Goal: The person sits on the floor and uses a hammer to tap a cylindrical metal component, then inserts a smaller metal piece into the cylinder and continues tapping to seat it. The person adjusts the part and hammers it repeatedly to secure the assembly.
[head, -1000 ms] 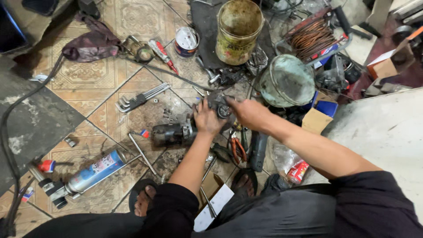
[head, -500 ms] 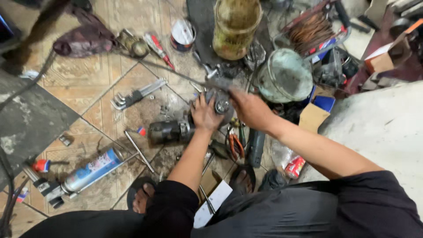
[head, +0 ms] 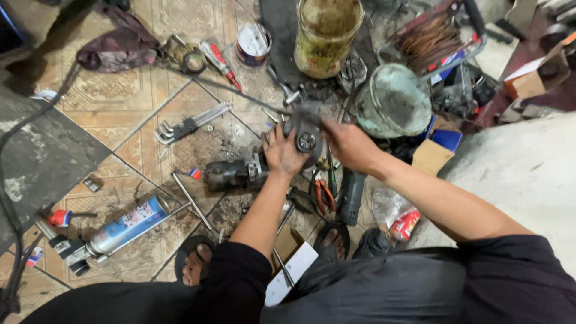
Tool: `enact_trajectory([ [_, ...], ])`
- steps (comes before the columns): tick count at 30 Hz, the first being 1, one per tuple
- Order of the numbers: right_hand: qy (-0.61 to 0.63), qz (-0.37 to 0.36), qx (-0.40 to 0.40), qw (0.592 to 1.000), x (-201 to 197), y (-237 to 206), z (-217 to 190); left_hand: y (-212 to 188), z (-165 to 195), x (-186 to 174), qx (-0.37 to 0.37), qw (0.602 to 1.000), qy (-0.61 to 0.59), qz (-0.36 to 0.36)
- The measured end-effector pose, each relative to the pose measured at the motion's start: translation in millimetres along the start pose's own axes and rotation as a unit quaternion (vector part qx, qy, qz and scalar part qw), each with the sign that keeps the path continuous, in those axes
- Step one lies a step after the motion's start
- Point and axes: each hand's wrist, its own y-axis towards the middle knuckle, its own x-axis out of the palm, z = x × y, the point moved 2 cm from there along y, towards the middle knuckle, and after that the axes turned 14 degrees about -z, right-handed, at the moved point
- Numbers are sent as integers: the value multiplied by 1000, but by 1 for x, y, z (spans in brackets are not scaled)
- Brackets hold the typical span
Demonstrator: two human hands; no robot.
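Both hands meet on a grey metal motor part with a round dark hub (head: pixel 306 139), held just above the tiled floor (head: pixel 114 108). The left hand (head: pixel 282 151) cups it from the side, fingers wrapped closed on the housing; the right hand (head: pixel 348 144) grips its far end (fingers curled around it). A black cylindrical motor body (head: pixel 231 174) lies just beside the left wrist, near a set of steel hex keys (head: pixel 186 124).
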Motion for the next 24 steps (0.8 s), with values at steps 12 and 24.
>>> enact_trajectory([
  [12,-9,119,-43,992,10,-8,13,-3,-1,4,35,996,-41,74],
  [24,-28,-35,60,997,6,-5,5,2,-2,2,11,1000,6,6],
])
